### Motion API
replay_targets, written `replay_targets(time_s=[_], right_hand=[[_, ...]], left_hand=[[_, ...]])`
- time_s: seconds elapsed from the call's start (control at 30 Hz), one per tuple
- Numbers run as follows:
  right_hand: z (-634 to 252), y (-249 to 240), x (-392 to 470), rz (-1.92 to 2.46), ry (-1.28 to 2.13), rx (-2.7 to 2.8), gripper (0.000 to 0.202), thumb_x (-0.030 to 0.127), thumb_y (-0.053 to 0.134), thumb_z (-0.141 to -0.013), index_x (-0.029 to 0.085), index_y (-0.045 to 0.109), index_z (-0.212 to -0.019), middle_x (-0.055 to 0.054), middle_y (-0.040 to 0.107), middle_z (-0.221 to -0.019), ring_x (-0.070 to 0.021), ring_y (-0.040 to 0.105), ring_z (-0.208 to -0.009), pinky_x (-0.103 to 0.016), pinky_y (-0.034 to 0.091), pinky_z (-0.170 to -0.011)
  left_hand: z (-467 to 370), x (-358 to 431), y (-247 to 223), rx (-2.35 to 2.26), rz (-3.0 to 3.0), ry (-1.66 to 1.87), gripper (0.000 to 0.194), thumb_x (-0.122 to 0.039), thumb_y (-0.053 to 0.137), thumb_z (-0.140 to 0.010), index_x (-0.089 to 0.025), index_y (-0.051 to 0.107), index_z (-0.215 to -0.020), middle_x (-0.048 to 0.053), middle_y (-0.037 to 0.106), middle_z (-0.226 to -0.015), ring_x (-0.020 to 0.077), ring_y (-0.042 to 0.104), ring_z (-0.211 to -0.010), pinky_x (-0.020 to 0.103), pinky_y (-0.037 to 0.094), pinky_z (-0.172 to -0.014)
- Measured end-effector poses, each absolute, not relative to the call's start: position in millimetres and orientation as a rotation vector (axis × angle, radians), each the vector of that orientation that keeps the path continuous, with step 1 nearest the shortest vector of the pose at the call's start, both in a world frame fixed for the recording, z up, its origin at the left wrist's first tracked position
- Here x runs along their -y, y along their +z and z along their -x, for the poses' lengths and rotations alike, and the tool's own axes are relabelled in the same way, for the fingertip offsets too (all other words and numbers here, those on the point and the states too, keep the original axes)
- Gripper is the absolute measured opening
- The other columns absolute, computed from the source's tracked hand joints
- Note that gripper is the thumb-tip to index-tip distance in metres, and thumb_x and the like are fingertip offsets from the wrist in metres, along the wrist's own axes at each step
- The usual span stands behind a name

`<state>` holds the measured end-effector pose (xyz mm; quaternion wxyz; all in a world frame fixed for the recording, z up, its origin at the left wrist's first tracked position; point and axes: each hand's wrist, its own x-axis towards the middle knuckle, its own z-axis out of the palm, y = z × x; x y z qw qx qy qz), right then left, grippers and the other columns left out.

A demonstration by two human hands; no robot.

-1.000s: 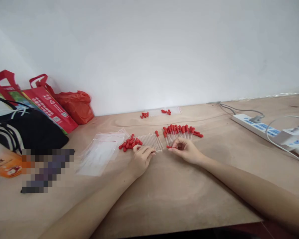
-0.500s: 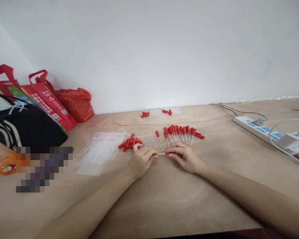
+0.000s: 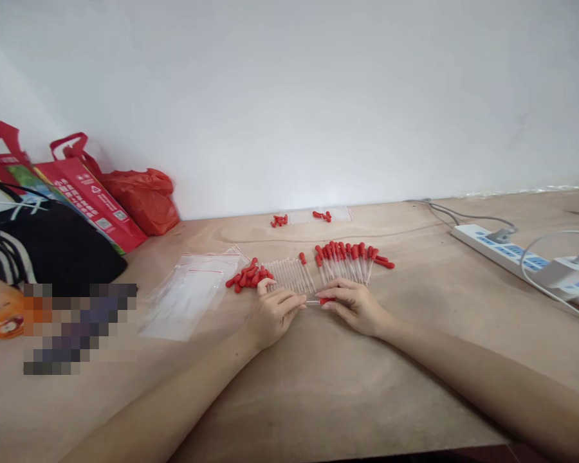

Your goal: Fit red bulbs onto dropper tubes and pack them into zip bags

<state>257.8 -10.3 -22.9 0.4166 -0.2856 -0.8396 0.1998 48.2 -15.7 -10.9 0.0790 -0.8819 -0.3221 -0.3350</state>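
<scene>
Between my two hands lies a thin glass dropper tube (image 3: 312, 302), level and just above the wooden table. My left hand (image 3: 280, 313) pinches its left end. At the other end, my right hand (image 3: 354, 307) grips a red rubber bulb (image 3: 325, 300), which meets the tube; how far it sits on is hidden by the fingers. Beyond my left hand are a pile of loose red bulbs (image 3: 248, 276) and a row of bare glass tubes (image 3: 289, 273). One dropper with its bulb (image 3: 303, 258) lies at that row's right end. Bulb-fitted droppers (image 3: 347, 257) fan out beyond my right hand.
Clear zip bags (image 3: 186, 296) lie left of the bulbs. Another bag (image 3: 299, 217) with red bulbs is near the wall. Red shopping bags (image 3: 89, 202) and a black bag (image 3: 53, 247) stand at left. A power strip (image 3: 506, 251) with cables is at right.
The gap between my hands has narrowed slightly, and less of the tube and bulb shows between the fingers. The whole view has shifted a little.
</scene>
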Motion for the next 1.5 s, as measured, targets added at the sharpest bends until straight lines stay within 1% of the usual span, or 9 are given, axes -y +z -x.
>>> replay_targets(time_s=[0.23,0.53,0.77,0.93,1.07,1.2,1.33,1.43,1.5], right_hand=[[-258,-20,11,0.653,0.442,2.149,0.016,0.019,0.043,-0.084,0.018,0.058,-0.089,-0.006,0.061,-0.08,-0.0143,0.055,-0.074,-0.028,0.046,-0.067],[-257,-23,13,0.61,0.341,2.175,0.017,0.022,0.042,-0.084,0.018,0.057,-0.091,-0.007,0.06,-0.077,-0.0152,0.053,-0.072,-0.029,0.046,-0.065],[-257,-25,13,0.606,0.304,2.172,0.014,0.021,0.044,-0.083,0.017,0.056,-0.09,-0.006,0.059,-0.075,-0.0149,0.052,-0.07,-0.028,0.046,-0.063],[-256,-25,13,0.615,0.265,2.176,0.015,0.023,0.043,-0.084,0.018,0.056,-0.089,-0.006,0.059,-0.075,-0.0149,0.052,-0.069,-0.028,0.045,-0.062],[-253,-23,14,0.618,0.207,2.212,0.015,0.024,0.042,-0.084,0.018,0.055,-0.088,-0.006,0.058,-0.074,-0.015,0.05,-0.068,-0.029,0.042,-0.061],[-249,-22,16,0.691,0.066,2.27,0.016,0.025,0.042,-0.084,0.017,0.056,-0.084,-0.005,0.059,-0.073,-0.0155,0.048,-0.066,-0.029,0.037,-0.061],[-247,-21,16,0.776,-0.067,2.264,0.015,0.027,0.046,-0.083,0.017,0.056,-0.078,-0.003,0.06,-0.069,-0.0153,0.045,-0.065,-0.03,0.03,-0.06],[-249,-20,13,0.819,-0.093,2.235,0.014,0.028,0.049,-0.081,0.018,0.056,-0.076,-0.002,0.061,-0.068,-0.0153,0.046,-0.066,-0.031,0.027,-0.061],[-253,-19,11,0.812,-0.087,2.222,0.013,0.028,0.05,-0.081,0.018,0.057,-0.077,-0.001,0.062,-0.069,-0.0148,0.046,-0.067,-0.031,0.027,-0.063]], left_hand=[[-49,16,-10,0.939,2.646,-1.006,0.012,-0.02,0.046,-0.084,-0.02,0.057,-0.085,-0.002,0.067,-0.071,0.0088,0.058,-0.062,0.034,0.024,-0.079],[-50,22,-8,0.907,2.586,-0.899,0.016,-0.015,0.043,-0.083,-0.02,0.058,-0.084,-0.002,0.067,-0.07,0.0085,0.057,-0.059,0.034,0.025,-0.074],[-51,22,-10,0.83,2.535,-0.868,0.02,-0.007,0.042,-0.08,-0.019,0.058,-0.084,-0.002,0.066,-0.067,0.0087,0.055,-0.058,0.033,0.025,-0.072],[-52,23,-10,0.836,2.518,-0.836,0.021,-0.008,0.041,-0.081,-0.019,0.059,-0.085,-0.002,0.066,-0.069,0.0085,0.055,-0.057,0.033,0.025,-0.072],[-53,25,-10,0.806,2.481,-0.88,0.021,-0.006,0.04,-0.08,-0.018,0.058,-0.083,-0.001,0.065,-0.067,0.0095,0.054,-0.055,0.033,0.026,-0.07],[-55,26,-12,0.799,2.46,-0.904,0.022,-0.005,0.041,-0.079,-0.018,0.058,-0.083,-0.001,0.066,-0.068,0.0101,0.054,-0.056,0.033,0.027,-0.072],[-57,24,-13,0.819,2.464,-0.931,0.018,-0.008,0.043,-0.08,-0.018,0.058,-0.083,-0.002,0.067,-0.069,0.0096,0.054,-0.056,0.033,0.027,-0.072],[-57,21,-12,0.882,2.493,-0.959,0.013,-0.016,0.046,-0.083,-0.019,0.058,-0.081,-0.002,0.067,-0.07,0.0096,0.054,-0.057,0.033,0.027,-0.074],[-55,19,-10,0.94,2.508,-0.946,0.014,-0.021,0.045,-0.084,-0.019,0.058,-0.083,-0.002,0.066,-0.068,0.0103,0.053,-0.058,0.034,0.026,-0.076]])
